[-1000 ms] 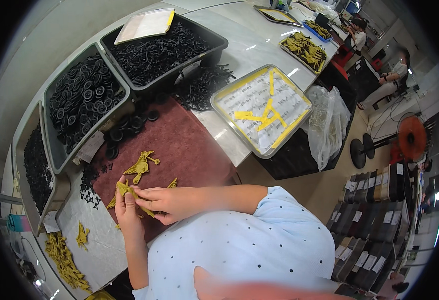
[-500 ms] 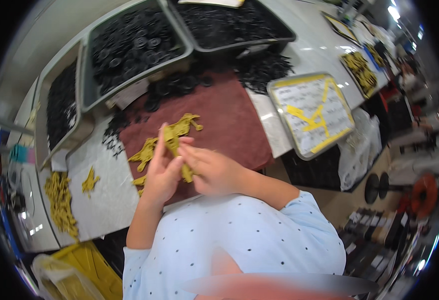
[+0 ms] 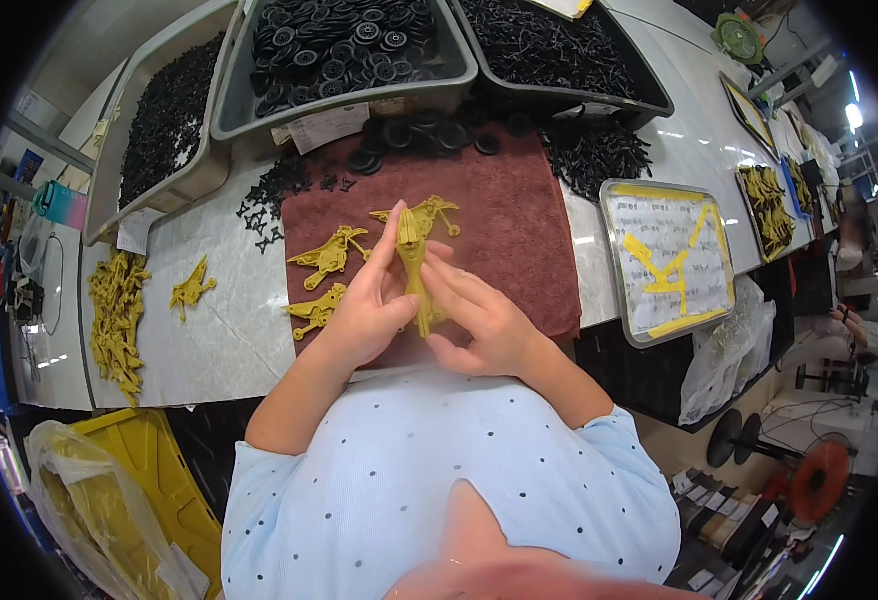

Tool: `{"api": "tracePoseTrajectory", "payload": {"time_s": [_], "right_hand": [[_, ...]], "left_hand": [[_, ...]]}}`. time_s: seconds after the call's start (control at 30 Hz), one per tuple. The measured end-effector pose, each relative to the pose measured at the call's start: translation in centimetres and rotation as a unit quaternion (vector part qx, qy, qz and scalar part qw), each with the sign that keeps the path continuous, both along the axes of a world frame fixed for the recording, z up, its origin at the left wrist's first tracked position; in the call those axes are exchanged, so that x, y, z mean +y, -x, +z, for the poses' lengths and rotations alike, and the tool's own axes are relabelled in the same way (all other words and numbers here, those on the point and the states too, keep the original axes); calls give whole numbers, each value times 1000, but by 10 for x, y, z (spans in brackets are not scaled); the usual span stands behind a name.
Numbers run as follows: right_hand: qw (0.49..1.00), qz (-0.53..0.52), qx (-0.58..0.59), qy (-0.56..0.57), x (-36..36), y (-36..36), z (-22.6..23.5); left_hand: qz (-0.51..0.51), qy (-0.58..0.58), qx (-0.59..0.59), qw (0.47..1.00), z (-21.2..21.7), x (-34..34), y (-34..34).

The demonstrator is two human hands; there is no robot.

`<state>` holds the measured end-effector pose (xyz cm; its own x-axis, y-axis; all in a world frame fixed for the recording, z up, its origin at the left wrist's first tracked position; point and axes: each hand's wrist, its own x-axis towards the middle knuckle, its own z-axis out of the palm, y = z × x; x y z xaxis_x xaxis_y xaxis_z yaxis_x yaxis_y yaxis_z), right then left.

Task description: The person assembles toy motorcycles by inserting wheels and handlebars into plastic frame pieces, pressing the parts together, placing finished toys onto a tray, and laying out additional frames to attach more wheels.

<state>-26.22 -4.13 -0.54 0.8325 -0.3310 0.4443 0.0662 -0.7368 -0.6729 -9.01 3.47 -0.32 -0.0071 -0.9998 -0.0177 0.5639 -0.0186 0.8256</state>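
While the part [image 3: 412, 255] is held upright over the red cloth [image 3: 519, 260], it's pretty much sandwiched between both hands. It's gripped by the left hand [image 3: 371, 312] with the fingers stretched up along one side and the thumb laid across low down. From the other side it's pressed by the fingers of the right hand [image 3: 481, 318], thumb spread out lower; how firmly can't really be told. Its lower end is partly covered by the hands.

Right behind it, another yellow piece [image 3: 441, 210] is seen lying on the cloth, and two more, the upper one [image 3: 331, 255] and the lower one [image 3: 319, 308], are lined up by the left hand. Off to the left, a heap [image 3: 117, 325] of yellow pieces is piled on the surface [image 3: 244, 345], with a loose one [image 3: 192, 287] set just beside it. Along the back of the cloth some black wheels [image 3: 399, 135] are scattered, and way more are stacked in the middle bin [image 3: 439, 92]. At the right, a tray [image 3: 611, 250] lined with marked paper and yellow tape is parked.
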Motion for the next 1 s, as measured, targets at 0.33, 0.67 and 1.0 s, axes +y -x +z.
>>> {"api": "tracePoseTrajectory", "payload": {"time_s": [0.33,0.67,1.0], "right_hand": [[994,-62,-35,85,8,-6,-4],[992,-85,-47,85,8,7,-9],[993,-103,-48,29,4,21,-17]], "left_hand": [[5,61,-221,973,-1,-5,5],[-24,91,-243,965,-1,-18,17],[-56,60,-322,943,0,-37,31]]}}
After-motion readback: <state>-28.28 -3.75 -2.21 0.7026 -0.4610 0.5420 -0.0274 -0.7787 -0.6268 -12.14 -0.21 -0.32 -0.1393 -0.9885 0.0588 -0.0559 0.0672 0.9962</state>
